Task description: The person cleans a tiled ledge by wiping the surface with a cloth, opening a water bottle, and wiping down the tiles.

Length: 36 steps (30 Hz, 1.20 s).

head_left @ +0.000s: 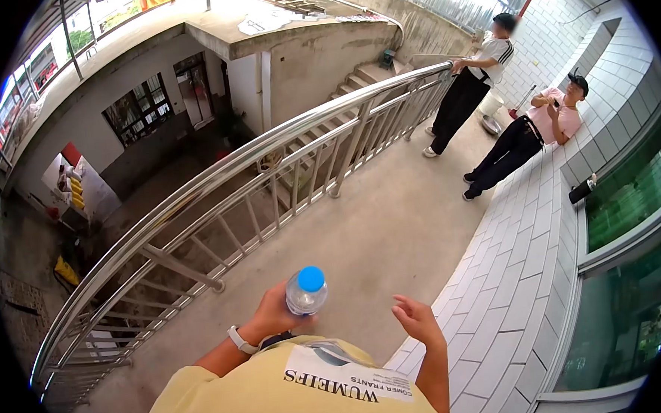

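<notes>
A clear plastic water bottle (305,292) with a blue screw cap stands upright in front of my yellow shirt. My left hand (276,312) is wrapped round its side, with a white watch on the wrist. The cap is on the bottle. To the right, my right hand (419,319) is raised near the tiled wall, its fingers loosely bent and apart. Nothing shows in it, and it does not touch the bottle.
A metal railing (217,175) curves along the left of the concrete walkway (361,227), above a lower courtyard and stairs. Two people stand ahead: one at the railing (480,71), one against the white tiled wall (543,132). Windows (613,326) line the right side.
</notes>
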{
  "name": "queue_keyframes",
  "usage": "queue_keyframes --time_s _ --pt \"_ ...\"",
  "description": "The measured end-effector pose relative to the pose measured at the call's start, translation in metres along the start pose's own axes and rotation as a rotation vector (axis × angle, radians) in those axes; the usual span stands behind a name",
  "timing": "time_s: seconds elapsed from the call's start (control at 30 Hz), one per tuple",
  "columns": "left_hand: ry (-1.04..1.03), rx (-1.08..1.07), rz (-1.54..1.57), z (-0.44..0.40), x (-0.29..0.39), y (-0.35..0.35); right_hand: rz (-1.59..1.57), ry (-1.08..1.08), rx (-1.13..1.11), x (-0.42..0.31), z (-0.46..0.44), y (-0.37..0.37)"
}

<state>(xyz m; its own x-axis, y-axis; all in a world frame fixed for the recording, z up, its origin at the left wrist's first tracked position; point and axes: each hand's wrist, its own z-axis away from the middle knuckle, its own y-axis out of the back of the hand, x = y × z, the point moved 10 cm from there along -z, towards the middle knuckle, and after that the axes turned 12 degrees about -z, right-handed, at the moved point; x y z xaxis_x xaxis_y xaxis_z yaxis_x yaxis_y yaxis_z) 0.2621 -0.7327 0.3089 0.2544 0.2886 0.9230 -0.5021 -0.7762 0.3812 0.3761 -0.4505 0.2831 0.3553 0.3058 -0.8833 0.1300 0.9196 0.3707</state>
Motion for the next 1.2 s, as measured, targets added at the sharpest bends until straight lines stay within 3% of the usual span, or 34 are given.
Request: queue_keyframes --time_s 0.47,0.53,0.73,1.0,1.2 --pt "-0.024 0.021 -0.060 0.005 0.005 0.006 -0.107 -0.008 -0.035 0.004 -0.002 -0.001" --pt "0.045 -0.070 -0.019 0.007 0.000 -0.001 -0.089 -0.005 -0.058 0.005 -0.004 -0.006" --pt "-0.088 0.103 -0.034 0.016 -0.001 0.011 -0.122 0.027 -0.101 0.010 -0.015 -0.017" --pt "-0.034 0.155 -0.011 0.027 -0.007 0.028 -0.112 0.051 -0.209 0.019 -0.036 -0.043" --pt "0.053 0.192 -0.026 0.040 -0.024 0.045 -0.032 0.086 -0.326 -0.014 -0.049 -0.078"
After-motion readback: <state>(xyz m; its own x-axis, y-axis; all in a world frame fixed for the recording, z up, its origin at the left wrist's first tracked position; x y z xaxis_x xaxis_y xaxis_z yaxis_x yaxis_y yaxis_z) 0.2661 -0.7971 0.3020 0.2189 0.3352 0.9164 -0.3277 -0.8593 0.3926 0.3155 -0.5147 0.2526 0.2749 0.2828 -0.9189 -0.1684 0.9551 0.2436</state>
